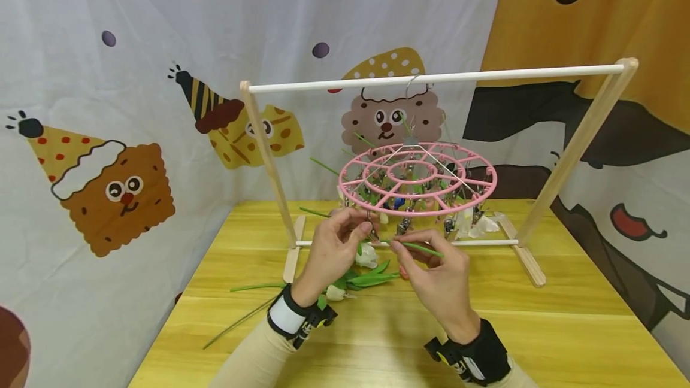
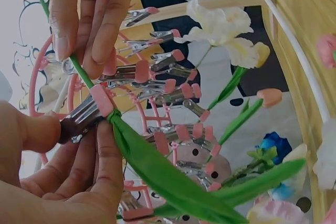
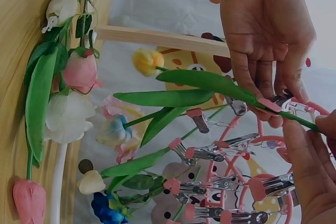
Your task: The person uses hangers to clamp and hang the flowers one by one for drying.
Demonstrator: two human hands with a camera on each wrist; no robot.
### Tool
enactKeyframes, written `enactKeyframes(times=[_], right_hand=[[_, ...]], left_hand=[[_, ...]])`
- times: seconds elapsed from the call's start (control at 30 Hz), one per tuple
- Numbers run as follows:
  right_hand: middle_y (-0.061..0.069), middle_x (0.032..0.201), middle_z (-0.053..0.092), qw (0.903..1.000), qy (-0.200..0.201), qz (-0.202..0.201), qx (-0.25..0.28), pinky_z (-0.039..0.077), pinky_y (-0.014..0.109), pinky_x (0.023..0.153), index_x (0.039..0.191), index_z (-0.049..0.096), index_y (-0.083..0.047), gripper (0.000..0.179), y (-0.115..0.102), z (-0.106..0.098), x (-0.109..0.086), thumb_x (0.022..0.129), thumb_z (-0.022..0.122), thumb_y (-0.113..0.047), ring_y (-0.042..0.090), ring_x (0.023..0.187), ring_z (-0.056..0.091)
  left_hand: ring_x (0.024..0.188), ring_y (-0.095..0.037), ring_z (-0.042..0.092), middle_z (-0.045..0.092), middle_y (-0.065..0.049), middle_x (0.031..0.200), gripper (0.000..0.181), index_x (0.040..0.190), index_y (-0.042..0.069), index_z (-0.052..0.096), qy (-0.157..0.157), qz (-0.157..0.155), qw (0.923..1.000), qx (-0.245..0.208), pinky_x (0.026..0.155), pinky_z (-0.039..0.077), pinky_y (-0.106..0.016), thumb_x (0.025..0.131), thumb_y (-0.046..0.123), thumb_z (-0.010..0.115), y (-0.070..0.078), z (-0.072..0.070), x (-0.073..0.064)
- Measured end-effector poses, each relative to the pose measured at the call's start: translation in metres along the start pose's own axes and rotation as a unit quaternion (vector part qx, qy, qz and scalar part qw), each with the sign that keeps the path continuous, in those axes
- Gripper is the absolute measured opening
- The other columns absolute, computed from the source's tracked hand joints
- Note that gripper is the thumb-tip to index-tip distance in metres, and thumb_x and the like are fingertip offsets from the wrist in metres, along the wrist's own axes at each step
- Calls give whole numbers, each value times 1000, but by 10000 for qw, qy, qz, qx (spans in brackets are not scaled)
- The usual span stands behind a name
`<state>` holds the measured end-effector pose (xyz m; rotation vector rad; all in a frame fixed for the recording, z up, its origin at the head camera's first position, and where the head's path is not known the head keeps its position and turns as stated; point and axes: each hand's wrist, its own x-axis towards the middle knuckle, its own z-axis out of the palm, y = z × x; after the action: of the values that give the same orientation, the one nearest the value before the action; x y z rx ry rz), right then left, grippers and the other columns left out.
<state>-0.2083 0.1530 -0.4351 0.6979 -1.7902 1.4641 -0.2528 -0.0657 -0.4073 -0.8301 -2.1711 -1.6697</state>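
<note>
A pink round drying hanger (image 1: 417, 213) hangs by its hook from the white rod, with metal clips below its rings. My left hand (image 1: 336, 247) pinches one pink-tipped metal clip (image 2: 86, 111) between thumb and fingers at the ring's near edge. Between that clip's tips lies the green stem (image 3: 299, 120) of an artificial flower with long leaves (image 3: 205, 85). My right hand (image 1: 442, 280) pinches this stem's free end, just right of the clip. A yellow tulip head (image 3: 147, 61) shows at the leaf's far end; whether it shares this stem I cannot tell.
Several clips hold other artificial flowers, among them a blue rose (image 3: 107, 208) and a white-yellow bloom (image 2: 226, 32). Loose flowers lie on the wooden table (image 1: 431, 340) below, including a pink tulip (image 3: 29, 200) and a white tulip (image 1: 366, 255). A wooden stand (image 1: 579, 148) frames the hanger.
</note>
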Motion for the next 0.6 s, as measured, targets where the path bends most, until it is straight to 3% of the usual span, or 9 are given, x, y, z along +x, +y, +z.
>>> enactKeyframes(times=[0.17, 0.4, 0.5, 0.6], right_hand=[[19, 108, 83, 9999, -47, -86, -121, 72, 28, 83, 115, 82, -1, 31, 0, 1, -1, 93, 87, 20, 2, 76, 80], [18, 111, 84, 9996, -185, -133, -175, 72, 29, 89, 120, 83, -2, 39, 1, 2, -3, 89, 90, 21, 2, 104, 85], [18, 111, 85, 9991, -281, -225, -209, 71, 27, 88, 120, 83, -2, 40, 4, 1, -5, 89, 90, 21, 1, 106, 85], [16, 109, 86, 9983, -404, -244, -349, 70, 20, 84, 120, 84, -4, 38, 7, -2, -8, 90, 90, 19, 0, 97, 84]], left_hand=[[113, -25, 84, 84, -14, 127, 30, 141, 5, 79, -82, -59, 9998, 147, 96, 69, -26, 112, 13, 81, -1, -2, -4], [110, -30, 86, 86, -18, 125, 37, 143, 2, 76, 101, 254, 9986, 454, 97, 72, -36, 108, 9, 85, -3, -6, -4], [112, -29, 86, 87, -17, 127, 37, 145, 4, 76, 142, 217, 9986, 465, 99, 72, -36, 109, 8, 84, -3, -10, -3], [113, -29, 86, 86, -15, 130, 37, 146, 5, 76, 199, 202, 9984, 492, 102, 71, -38, 110, 9, 83, -5, -14, -2]])
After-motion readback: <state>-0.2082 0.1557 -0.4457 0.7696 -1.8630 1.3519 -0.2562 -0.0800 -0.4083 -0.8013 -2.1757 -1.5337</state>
